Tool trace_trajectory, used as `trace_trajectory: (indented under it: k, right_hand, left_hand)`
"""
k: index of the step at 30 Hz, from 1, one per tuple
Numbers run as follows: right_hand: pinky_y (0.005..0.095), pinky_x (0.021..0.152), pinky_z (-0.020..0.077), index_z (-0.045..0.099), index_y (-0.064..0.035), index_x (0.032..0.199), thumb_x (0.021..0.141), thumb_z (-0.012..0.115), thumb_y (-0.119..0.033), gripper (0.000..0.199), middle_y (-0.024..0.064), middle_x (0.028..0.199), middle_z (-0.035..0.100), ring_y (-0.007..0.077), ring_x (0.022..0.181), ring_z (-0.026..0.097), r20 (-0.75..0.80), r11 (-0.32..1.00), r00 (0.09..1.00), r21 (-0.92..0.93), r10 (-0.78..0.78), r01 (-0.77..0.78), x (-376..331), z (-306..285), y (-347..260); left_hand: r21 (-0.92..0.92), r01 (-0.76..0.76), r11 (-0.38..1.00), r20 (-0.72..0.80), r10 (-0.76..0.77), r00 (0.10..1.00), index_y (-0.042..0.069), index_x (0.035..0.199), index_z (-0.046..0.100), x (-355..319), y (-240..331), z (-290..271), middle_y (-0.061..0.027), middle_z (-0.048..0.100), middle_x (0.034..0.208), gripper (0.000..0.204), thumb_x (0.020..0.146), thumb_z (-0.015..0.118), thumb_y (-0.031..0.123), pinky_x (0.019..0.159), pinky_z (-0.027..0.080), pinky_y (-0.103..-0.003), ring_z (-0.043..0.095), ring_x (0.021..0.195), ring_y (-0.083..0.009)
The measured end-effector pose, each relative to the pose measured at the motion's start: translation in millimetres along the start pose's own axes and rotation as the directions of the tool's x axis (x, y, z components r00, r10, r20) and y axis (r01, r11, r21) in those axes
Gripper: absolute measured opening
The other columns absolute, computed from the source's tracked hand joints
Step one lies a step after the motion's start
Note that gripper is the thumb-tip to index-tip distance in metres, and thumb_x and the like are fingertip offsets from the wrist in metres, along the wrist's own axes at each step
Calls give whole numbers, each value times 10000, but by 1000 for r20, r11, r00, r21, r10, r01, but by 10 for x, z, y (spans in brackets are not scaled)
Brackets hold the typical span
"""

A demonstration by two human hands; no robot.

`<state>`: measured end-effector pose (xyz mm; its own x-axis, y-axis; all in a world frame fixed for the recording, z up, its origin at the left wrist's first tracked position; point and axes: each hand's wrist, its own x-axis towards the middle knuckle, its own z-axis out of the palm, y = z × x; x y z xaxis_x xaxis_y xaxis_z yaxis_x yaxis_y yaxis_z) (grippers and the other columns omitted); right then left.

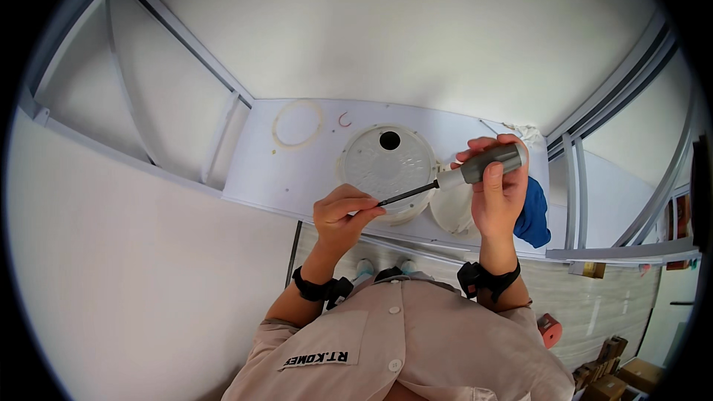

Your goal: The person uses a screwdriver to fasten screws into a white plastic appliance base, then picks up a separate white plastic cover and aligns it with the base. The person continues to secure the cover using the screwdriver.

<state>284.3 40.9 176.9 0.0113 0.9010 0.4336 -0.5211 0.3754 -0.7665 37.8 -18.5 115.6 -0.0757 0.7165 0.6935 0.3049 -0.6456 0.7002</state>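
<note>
Right hand (499,193) grips grey-handled screwdriver (475,168); shaft runs leftward to left hand (343,214), fingertips pinched at its tip, below round white translucent cover (388,163).

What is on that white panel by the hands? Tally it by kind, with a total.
Screwdriver, in the right hand: 1
Round white fixture parts: 2
Ring gasket: 1
Small red clip: 1
Blue cloth: 1
Total: 6

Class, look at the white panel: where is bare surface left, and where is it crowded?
Bare: the white panel left of the ring mark. Crowded: around the round fixture, where the left hand, the right hand and the screwdriver meet.
</note>
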Motion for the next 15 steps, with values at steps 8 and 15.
trace_trajectory:
  k: [8,15]
  right_hand:
    - [340,899,573,393,-47,1530,958,760,-97,682,85,1170,630,159,1063,640,76,980,997,-197,4,11,29,193,-89]
    - [298,848,581,452,-15,1476,913,799,-38,662,93,1195,640,173,1076,671,168,927,986,-372,11,53,-115,499,136]
  left_hand:
    - [151,0,989,91,-14,996,13,913,762,11,-42,-159,-88,746,807,289,679,931,-8,604,523,-294,677,688,-178]
    - [359,15,933,179,-85,980,46,1017,773,-75,-206,-212,-42,761,816,381,679,942,100,702,538,-335,694,757,-209]
